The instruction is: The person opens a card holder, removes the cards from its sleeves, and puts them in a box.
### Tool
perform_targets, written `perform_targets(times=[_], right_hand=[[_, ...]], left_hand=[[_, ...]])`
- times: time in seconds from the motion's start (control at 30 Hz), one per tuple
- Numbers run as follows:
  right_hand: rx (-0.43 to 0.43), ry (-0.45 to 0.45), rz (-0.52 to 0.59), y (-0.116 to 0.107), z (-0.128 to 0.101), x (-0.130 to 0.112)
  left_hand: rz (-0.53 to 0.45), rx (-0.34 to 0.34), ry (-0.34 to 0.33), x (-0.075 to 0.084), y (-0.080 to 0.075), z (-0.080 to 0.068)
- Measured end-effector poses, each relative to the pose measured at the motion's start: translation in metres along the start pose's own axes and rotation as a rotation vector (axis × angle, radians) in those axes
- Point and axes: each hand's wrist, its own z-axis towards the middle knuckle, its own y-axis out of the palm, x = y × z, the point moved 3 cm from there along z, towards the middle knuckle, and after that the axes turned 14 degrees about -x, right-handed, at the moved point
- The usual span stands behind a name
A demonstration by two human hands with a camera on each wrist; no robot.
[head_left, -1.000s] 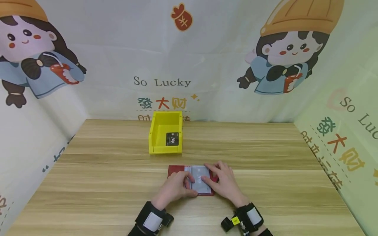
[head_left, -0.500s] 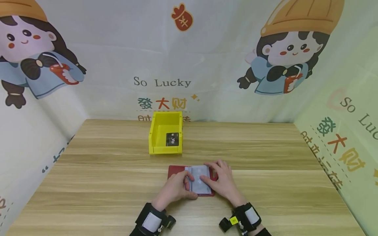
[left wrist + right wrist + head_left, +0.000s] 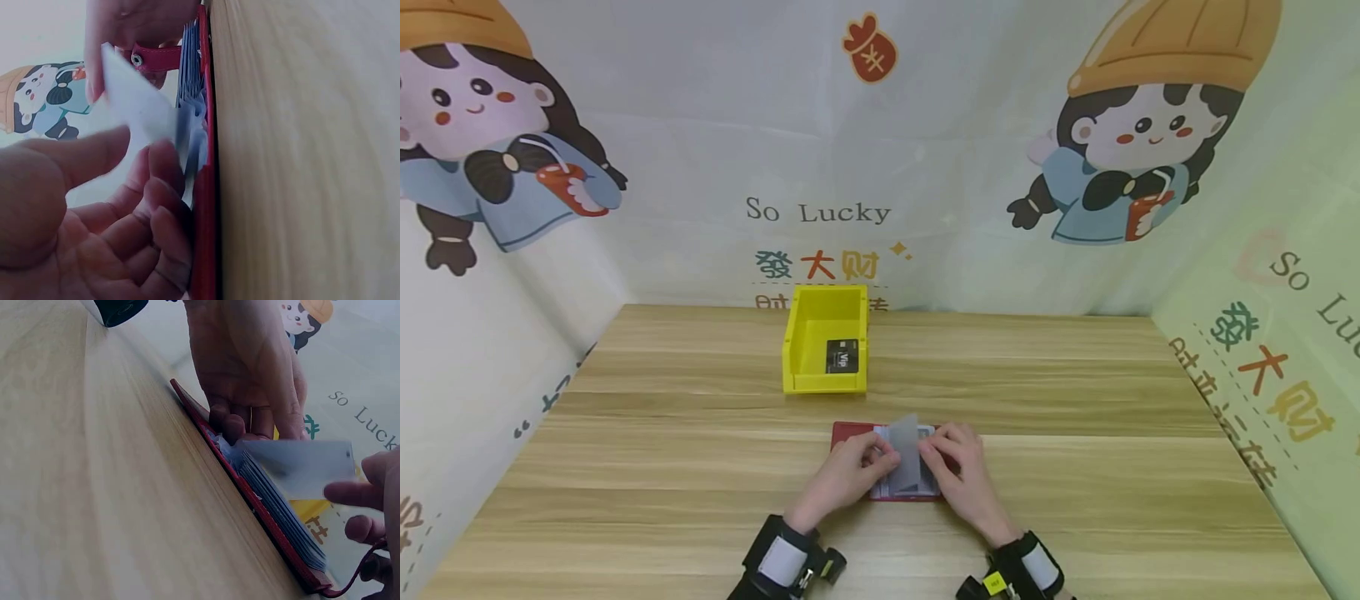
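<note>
A red card holder (image 3: 852, 432) lies spread on the table, its strap with a metal snap (image 3: 137, 59) showing in the left wrist view. Inside are several clear plastic sleeves (image 3: 281, 519). One sleeve page (image 3: 904, 454) stands raised at an angle between the hands. My right hand (image 3: 961, 471) pinches this page near its outer edge with thumb and finger. From the left, my left hand (image 3: 842, 477) rests loosely curled fingers on the flipped part by the spine, its thumb apart from the index finger and close to the raised page.
Behind the holder stands a yellow bin (image 3: 825, 384) with a black "Vip" card (image 3: 842, 356) in it. The wooden table (image 3: 1075, 467) meets a printed cloth backdrop (image 3: 970, 192) at the back and sides.
The top sleeve page, flat half a second ago, now stands lifted toward the left. My right fingers have come up with it; the left thumb has moved up from the holder's lower edge.
</note>
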Motion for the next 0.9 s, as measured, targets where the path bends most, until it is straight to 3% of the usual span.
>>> perform_targets(times=[0.23, 0.53, 0.73, 0.9], right_hand=[[-0.118, -0.081, 0.014, 0.002, 0.0, -0.004], [-0.124, -0.131, 0.019, 0.002, -0.001, -0.005], [-0.127, -0.098, -0.02, 0.002, 0.0, -0.005], [-0.06, -0.004, -0.084, 0.002, 0.001, -0.003]], left_hand=[[-0.021, 0.069, 0.024, 0.006, -0.002, 0.002], [-0.058, 0.113, 0.017, 0.01, -0.003, 0.0], [-0.06, 0.126, 0.009, 0.007, -0.004, 0.001], [-0.055, 0.193, -0.026, 0.003, -0.008, -0.001]])
